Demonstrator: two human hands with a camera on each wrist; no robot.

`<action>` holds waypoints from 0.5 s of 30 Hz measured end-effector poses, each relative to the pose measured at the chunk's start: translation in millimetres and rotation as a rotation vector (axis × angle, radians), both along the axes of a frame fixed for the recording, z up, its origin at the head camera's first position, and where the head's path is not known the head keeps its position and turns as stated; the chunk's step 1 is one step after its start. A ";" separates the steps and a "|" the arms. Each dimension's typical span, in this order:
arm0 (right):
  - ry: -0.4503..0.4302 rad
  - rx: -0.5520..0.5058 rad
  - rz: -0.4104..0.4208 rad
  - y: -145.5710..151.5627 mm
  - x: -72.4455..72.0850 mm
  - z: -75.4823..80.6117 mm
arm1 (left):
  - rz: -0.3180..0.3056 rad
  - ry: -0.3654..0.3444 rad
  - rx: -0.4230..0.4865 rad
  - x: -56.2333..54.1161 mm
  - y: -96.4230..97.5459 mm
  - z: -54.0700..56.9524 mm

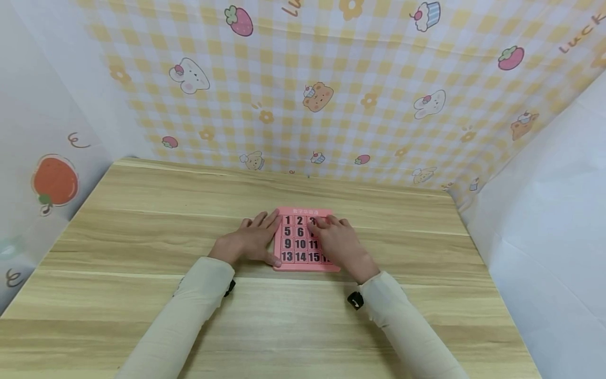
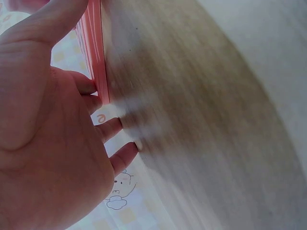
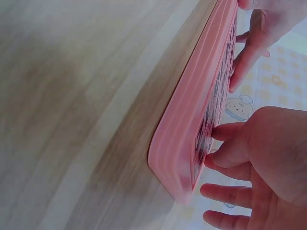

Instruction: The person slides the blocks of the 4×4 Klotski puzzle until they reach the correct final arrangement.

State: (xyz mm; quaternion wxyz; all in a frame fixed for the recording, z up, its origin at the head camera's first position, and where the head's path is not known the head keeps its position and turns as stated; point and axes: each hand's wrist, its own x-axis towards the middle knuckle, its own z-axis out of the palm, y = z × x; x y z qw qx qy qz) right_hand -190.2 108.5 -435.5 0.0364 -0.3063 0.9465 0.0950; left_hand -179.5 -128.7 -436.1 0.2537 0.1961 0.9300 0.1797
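A pink number slide puzzle (image 1: 300,244) lies flat on the table, with black numerals on its square tiles. My left hand (image 1: 252,241) rests along its left edge, thumb at the near left corner and fingers spread toward the far left corner. In the left wrist view, the left hand (image 2: 57,124) touches the puzzle's pink side (image 2: 96,52). My right hand (image 1: 338,243) lies over the right columns and hides several tiles. In the right wrist view, the thumb and a finger of the right hand (image 3: 268,158) touch the tiled face, its other fingers extended.
The wood-grain table (image 1: 265,321) extends around the puzzle on every side. Behind it hangs a yellow checked cloth (image 1: 284,126) with cartoon prints. White sheets (image 1: 558,210) stand at both sides. A small black object (image 1: 355,300) sits at the right sleeve's cuff.
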 end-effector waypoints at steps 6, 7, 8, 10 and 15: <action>0.002 0.004 0.006 -4.8 1.2 0.5 | -0.001 0.000 -0.009 0.2 -0.4 0.7; 0.002 0.006 0.006 -5.4 1.2 0.4 | -0.002 -0.001 -0.008 0.0 -0.3 0.5; 0.000 0.009 0.006 -5.7 1.2 0.4 | -0.002 -0.001 -0.009 -0.2 -0.4 0.2; -0.007 0.009 0.001 -5.4 1.0 0.6 | -0.004 -0.001 -0.011 -0.3 -0.3 -0.2; -0.035 -0.016 -0.035 2.7 1.1 4.9 | -0.001 0.000 -0.009 -0.2 -0.2 -0.1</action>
